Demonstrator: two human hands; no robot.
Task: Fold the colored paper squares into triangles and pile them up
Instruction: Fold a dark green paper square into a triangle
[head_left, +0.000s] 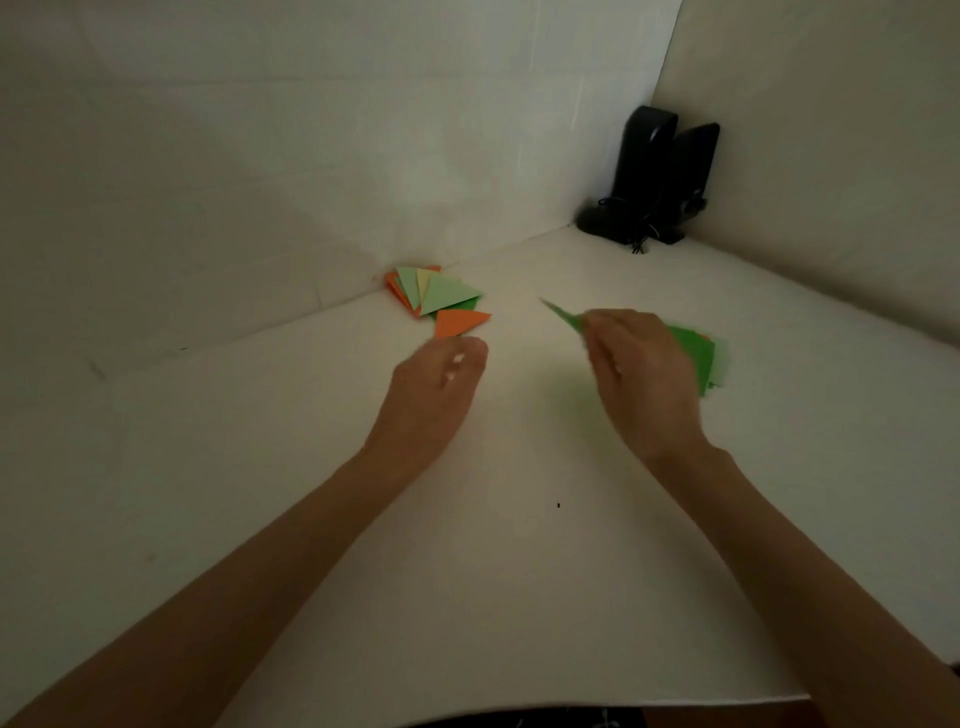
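A pile of folded triangles, green, yellow and orange, lies against the back wall. An orange triangle sits at its near edge. My left hand hovers just in front of that triangle, fingers loosely curled, holding nothing. My right hand pinches a green paper sheet, whose pointed corner sticks out to the upper left. Under and behind that hand lies a stack of paper squares, green on top with an orange edge showing.
The white table meets white walls at the back and right. Two black speakers with cables stand in the far right corner. The table's front edge runs near the bottom of the view.
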